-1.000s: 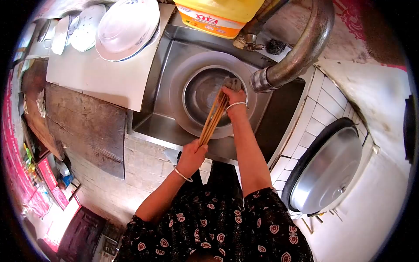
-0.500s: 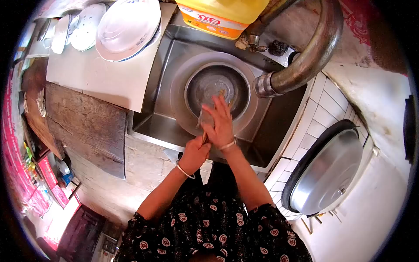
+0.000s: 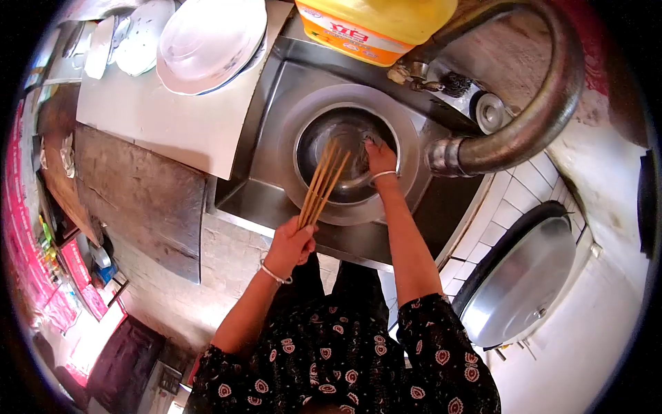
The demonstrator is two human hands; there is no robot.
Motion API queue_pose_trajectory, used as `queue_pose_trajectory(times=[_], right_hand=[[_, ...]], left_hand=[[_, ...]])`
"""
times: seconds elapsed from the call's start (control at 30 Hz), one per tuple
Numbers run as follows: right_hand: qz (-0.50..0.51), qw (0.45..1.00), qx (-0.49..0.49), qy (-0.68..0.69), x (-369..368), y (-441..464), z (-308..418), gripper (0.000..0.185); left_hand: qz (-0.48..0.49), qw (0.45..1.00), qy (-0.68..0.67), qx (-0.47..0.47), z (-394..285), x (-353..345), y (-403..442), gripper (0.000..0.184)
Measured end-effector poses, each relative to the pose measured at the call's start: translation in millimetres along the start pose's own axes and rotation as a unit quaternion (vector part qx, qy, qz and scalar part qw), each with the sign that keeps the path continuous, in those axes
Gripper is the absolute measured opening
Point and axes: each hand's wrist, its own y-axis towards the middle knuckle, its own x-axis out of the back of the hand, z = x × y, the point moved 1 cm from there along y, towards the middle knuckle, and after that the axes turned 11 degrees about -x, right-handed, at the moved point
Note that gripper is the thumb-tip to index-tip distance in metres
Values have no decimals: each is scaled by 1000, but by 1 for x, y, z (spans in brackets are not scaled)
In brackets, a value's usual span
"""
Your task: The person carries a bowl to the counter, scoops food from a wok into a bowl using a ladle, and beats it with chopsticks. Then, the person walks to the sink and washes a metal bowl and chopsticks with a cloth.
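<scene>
My left hand [image 3: 291,246] is closed around the lower ends of several wooden chopsticks [image 3: 321,181], which fan out slightly and point up over the near side of the metal basin. My right hand [image 3: 380,157] reaches into the basin [image 3: 317,132] at its right side, fingers closed together; a thin greyish thing shows at the fingertips, too unclear to name. Shallow water seems to lie in the basin. It sits within a wider metal basin [image 3: 293,131] in the steel sink [image 3: 258,196].
A thick curved pipe [image 3: 552,103] arches over the sink's right side. Behind stands a yellow jug [image 3: 379,24]. Plates [image 3: 210,45] rest on a pale board [image 3: 165,131] at the left. A large metal lid [image 3: 524,283] lies over the tiled surface at right.
My hands have moved apart. My left hand has drawn down and left with the chopsticks, and my right hand has left them and gone up and right into the basin.
</scene>
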Motion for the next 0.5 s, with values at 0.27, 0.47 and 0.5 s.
queue_pose_trajectory(times=[0.27,0.47,0.5], right_hand=[[307,738,-373,471,38,-110,132,23],[199,760,-358,505,31,-71,124,17],[201,760,-365,499,34,-55,123,16]], left_hand=[[87,991,-101,22,-7,-24,31,18],[103,989,-96,51,2,-28,7,20],[103,990,-79,59,0,-27,-1,19]])
